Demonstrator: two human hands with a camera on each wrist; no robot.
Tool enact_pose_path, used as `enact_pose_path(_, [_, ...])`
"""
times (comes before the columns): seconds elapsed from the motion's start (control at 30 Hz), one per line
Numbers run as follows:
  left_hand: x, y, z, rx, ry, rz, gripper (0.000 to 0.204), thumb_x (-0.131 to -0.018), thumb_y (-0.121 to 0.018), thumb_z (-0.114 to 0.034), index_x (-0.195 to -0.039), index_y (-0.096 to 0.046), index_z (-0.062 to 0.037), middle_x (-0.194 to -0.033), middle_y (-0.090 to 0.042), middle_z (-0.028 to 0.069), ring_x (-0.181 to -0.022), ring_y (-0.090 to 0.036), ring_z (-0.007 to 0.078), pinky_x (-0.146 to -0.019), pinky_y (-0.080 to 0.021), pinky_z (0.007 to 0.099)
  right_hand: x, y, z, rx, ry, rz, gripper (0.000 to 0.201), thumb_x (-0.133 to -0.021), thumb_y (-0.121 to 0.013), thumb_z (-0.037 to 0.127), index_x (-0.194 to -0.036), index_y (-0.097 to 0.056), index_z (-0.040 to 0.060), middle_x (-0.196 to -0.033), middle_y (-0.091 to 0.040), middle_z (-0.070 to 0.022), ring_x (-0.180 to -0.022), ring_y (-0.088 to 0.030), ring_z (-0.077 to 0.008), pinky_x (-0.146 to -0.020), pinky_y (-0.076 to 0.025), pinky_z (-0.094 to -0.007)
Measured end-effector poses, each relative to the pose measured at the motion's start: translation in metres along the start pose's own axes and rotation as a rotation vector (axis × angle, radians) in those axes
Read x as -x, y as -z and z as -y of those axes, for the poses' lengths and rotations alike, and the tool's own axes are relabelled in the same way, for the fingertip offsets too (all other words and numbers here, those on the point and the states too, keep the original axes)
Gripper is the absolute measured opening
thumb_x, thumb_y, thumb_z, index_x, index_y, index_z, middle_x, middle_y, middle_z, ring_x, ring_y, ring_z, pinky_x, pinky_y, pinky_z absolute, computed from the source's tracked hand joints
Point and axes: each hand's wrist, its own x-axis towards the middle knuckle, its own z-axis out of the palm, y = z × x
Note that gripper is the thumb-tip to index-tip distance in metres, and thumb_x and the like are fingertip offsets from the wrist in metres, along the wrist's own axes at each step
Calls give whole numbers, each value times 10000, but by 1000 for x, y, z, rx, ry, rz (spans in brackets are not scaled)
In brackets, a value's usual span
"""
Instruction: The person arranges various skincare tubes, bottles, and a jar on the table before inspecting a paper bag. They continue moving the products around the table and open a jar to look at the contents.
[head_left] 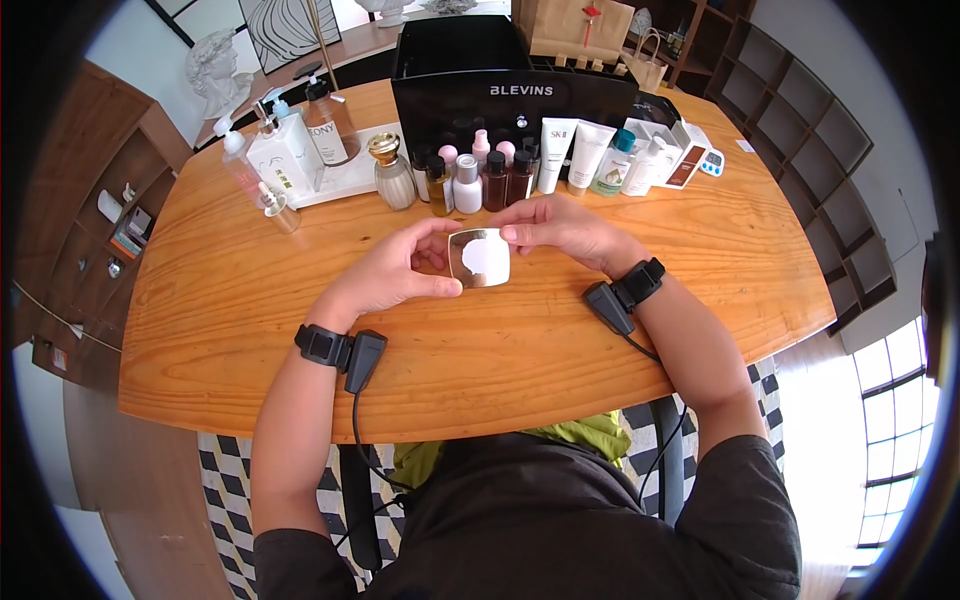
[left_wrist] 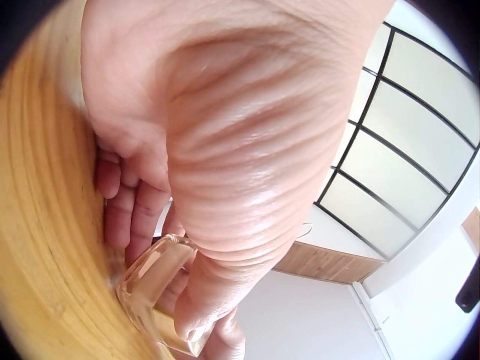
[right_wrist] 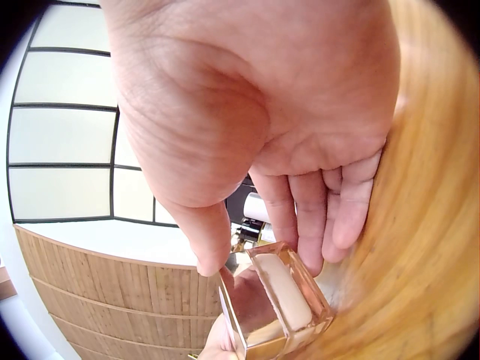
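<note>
A small square case (head_left: 480, 257) with clear thick sides and a shiny gold, mirror-like face is held above the table between both hands. My left hand (head_left: 385, 268) grips its left side, thumb at the lower left corner. With the thumb on the upper right corner, my right hand (head_left: 572, 234) pinches it. In the left wrist view, the left hand (left_wrist: 232, 142) has its thumb against the clear case (left_wrist: 154, 283). The right wrist view shows the right hand (right_wrist: 247, 112) with its thumb at an edge of the case (right_wrist: 283, 294), the other fingers extending behind it.
Bottles and tubes stand in a row behind the hands, before a black BLEVINS box (head_left: 460, 110). At the left, pump bottles share a white tray (head_left: 350, 182); a dropper bottle (head_left: 282, 216) stands near it. A small white-and-blue device (head_left: 712, 163) lies at the right on the wooden table (head_left: 480, 370).
</note>
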Motion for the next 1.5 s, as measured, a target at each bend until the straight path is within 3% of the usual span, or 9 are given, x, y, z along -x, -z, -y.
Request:
enact_pose_path(0.83, [3,-1,-8,21,19,3,856,-839,-936,-136,-1551,-476,-22,-1308,-648,36,-1199,-613,151,-1063,-505,319,0,2,-1,-45,-3,16,538,-963,-848,349,-1350,-723,-4,-1201,-772,-53,-1052,-676,-117,-933,-521,-275])
enact_pose_path(0.97, [3,-1,-7,23,20,-1,845,-829,-943,-140,-1531,-484,-36,-1295,-644,28,-1158,-605,140,-1040,-500,310,0,-1,-3,-41,33,5,564,-935,-863,423,-1303,-762,9,-1110,-781,-39,-982,-667,-103,-876,-517,-270])
enact_pose_path(1.5, [1,-1,-2,-58,-9,-18,806,-838,-935,-136,-1506,-491,-59,-1244,-659,33,-1094,-633,137,-984,-521,302,-1,2,-3,-60,17,43,566,-931,-869,422,-1317,-757,24,-1139,-786,-47,-1031,-685,-109,-901,-518,-270])
